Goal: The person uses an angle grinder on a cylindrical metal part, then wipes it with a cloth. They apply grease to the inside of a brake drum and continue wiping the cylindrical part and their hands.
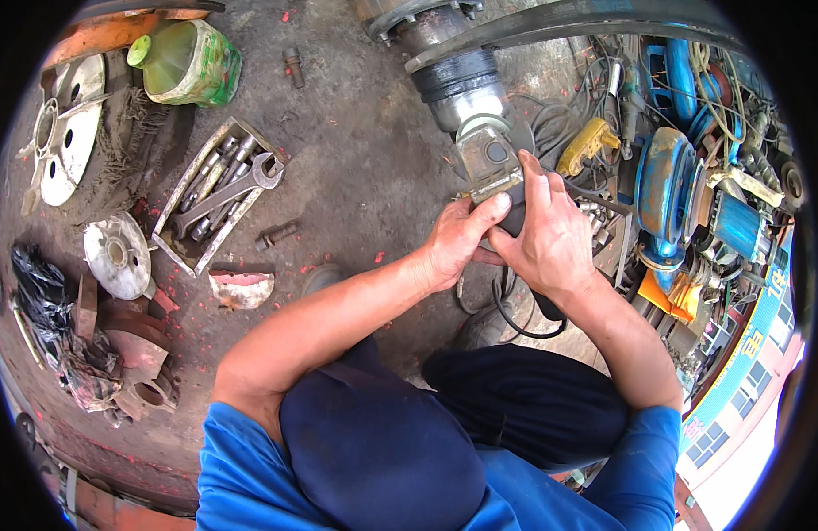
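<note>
An angle grinder with a grey gear head and dark body is gripped in both hands. My right hand wraps over its body from the right, fingers stretched forward along the housing. From the left, my left hand closes round the front of the body, thumb on top. The grinder's disc sits at the bare metal end of a thick shaft with a black band; I cannot tell if they touch. A black cord curves from the tool's rear.
To the left, a metal tray holds wrenches and sockets, beside a plastic jug. Bolts lie on the floor. Tangled cables, a yellow power tool and blue machinery crowd the right. A curved dark bar crosses overhead.
</note>
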The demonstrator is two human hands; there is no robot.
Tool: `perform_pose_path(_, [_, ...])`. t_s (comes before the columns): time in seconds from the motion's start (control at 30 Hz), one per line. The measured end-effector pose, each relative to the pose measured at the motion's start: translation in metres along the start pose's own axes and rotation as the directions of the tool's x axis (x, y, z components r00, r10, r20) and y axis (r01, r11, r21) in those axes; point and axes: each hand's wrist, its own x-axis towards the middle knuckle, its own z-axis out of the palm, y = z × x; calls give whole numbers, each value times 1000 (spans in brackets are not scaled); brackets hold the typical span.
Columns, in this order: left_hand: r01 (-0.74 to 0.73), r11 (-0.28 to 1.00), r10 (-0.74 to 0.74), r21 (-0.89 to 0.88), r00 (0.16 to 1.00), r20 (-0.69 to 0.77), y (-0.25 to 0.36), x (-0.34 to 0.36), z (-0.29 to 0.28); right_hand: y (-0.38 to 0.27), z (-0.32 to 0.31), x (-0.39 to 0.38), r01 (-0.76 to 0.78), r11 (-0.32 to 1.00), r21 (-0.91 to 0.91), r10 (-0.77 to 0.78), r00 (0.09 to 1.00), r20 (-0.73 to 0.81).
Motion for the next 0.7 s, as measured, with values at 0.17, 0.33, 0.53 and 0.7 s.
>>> perform_pose_path(0.17, [-20,998,16,-52,997,-71,-5,-5,2,-2,1,-6,-7,1000,-8,7,998,57])
perform_pose_path(0.33, [21,998,-21,-63,1000,-9,1,-2,-10,-13,-2,6,7,999,-54,-5,999,35])
perform_pose_path(0.53, [-5,996,4,-88,1000,-19,1,-12,-4,-16,-4,-2,25,997,-69,-20,997,72])
perform_pose_path(0.7, [3,992,-6,-123,1000,-20,3,-5,-17,-23,-4,12,29,992,-123,-20,997,79])
